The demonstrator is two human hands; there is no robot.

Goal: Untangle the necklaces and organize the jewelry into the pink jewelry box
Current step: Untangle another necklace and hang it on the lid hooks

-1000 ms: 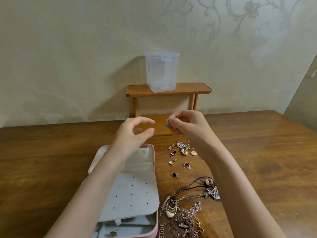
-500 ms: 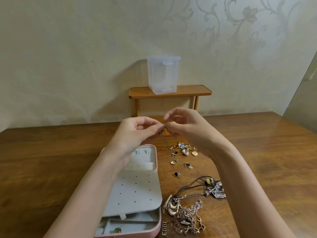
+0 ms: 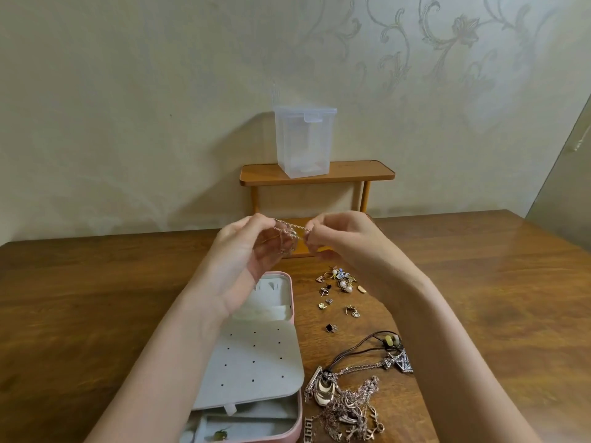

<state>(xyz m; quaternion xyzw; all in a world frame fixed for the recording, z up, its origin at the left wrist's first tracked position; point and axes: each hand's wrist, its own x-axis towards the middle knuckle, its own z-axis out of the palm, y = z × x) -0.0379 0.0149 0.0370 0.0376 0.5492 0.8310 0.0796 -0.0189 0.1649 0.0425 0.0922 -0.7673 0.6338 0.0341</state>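
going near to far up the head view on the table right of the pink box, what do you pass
tangled necklaces → black cord necklace with beads → scattered earrings and charms → small wooden shelf with the clear plastic container on top, against the wall

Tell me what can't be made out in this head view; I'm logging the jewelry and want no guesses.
- Chain stretched between left hand and right hand: clasp and length hidden inside each grip.
- Pink jewelry box: near compartments cut off by the bottom edge, left side hidden by the forearm.
- Tangled necklaces: count unclear, strands overlap, bottom edge crops them.
- Small earrings: too small to pair.
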